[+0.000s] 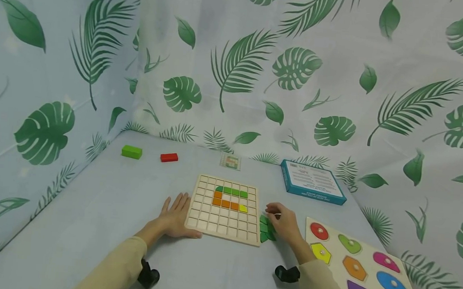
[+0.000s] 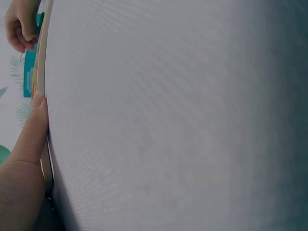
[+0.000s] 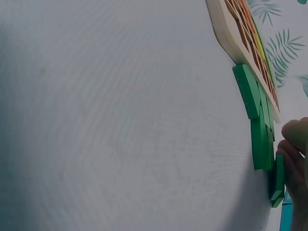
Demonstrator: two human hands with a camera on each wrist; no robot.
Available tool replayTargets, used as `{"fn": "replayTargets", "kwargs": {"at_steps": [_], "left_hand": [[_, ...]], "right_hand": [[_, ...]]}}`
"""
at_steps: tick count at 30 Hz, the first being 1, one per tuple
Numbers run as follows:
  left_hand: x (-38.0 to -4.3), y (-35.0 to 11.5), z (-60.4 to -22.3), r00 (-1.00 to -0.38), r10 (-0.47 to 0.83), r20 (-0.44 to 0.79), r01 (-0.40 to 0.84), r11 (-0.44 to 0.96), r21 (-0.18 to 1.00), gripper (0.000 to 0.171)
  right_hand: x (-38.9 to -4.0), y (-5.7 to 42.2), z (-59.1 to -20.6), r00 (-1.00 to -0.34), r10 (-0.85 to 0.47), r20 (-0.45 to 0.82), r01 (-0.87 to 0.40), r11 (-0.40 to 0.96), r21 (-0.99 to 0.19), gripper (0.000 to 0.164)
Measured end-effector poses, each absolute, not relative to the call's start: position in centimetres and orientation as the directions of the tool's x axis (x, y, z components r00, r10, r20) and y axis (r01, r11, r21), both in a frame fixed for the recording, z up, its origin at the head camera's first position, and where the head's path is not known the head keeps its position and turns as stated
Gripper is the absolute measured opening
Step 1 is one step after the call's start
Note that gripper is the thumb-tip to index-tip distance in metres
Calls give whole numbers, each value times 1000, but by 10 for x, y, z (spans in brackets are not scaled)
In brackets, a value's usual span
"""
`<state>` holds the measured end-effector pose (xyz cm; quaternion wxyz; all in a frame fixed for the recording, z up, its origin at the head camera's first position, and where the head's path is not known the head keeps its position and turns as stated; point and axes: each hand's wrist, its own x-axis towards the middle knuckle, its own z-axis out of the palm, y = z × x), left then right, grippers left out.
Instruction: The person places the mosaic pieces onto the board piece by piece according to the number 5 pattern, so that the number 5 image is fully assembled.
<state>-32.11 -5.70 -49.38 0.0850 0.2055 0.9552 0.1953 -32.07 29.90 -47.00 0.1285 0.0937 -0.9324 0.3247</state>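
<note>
A square wooden grid board (image 1: 222,222) lies on the table, with green, orange and yellow tiles set in its upper middle. My left hand (image 1: 178,217) rests flat at its left side, fingers spread and thumb along the near edge; in the left wrist view the thumb (image 2: 33,132) touches the board's rim. At the board's right edge my right hand (image 1: 284,224) bends its fingers over a cluster of loose green tiles (image 1: 264,231). In the right wrist view, its fingertips come together beside these green tiles (image 3: 261,144). I cannot tell whether they pinch one.
A board with colourful knobbed shapes (image 1: 329,270) lies at the right, near my right forearm. Behind it is a blue flat box (image 1: 313,181). A small pattern card (image 1: 230,161), a red block (image 1: 169,157) and a green block (image 1: 132,152) lie toward the back by the leaf-printed curtain.
</note>
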Motion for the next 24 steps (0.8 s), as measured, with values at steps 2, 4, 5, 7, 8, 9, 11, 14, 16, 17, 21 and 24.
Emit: {"fn": "replayTargets", "kwargs": {"at_steps": [2,4,5,7,8,9,11,14,16,17,21,24], "left_hand": [[-318,-57,-487,-897,430,-96,358,838,413,121],[-315,-57,-481,-896,431,-105,354,837,417,119],[-314,-57,-479,-895,432,-110,353,838,415,118],[-313,-57,-476,-895,431,-113,351,838,417,117],[-313,-56,-476,-895,431,-116,350,840,415,117],[-313,-56,-477,-896,429,-114,350,840,414,118],[-315,-57,-483,-897,425,-119,347,846,405,120],[-320,-57,-494,-900,423,-103,353,847,397,122],[-323,-57,-500,-902,425,-78,362,843,398,124],[-324,-57,-503,-903,426,-63,367,839,402,124],[-325,-57,-504,-902,428,-56,372,837,402,125],[-322,-57,-498,-903,423,-75,362,843,398,123]], "right_hand": [[-320,299,-470,-951,-95,294,-255,777,-576,22],[-320,300,-471,-950,-104,294,-261,781,-567,23],[-320,300,-472,-950,-109,293,-264,783,-563,24],[-320,300,-473,-951,-119,285,-266,783,-562,25],[-320,300,-474,-951,-124,282,-268,784,-560,25],[-320,300,-475,-952,-127,277,-268,783,-562,26],[-321,299,-475,-954,-135,267,-268,783,-561,26],[-322,298,-476,-959,-131,251,-255,789,-559,25],[-324,297,-476,-961,-123,246,-244,797,-552,24],[-324,296,-476,-963,-117,241,-235,800,-552,24],[-325,295,-475,-967,-101,235,-216,815,-538,26],[-326,293,-474,-970,-93,226,-204,819,-537,29]]}}
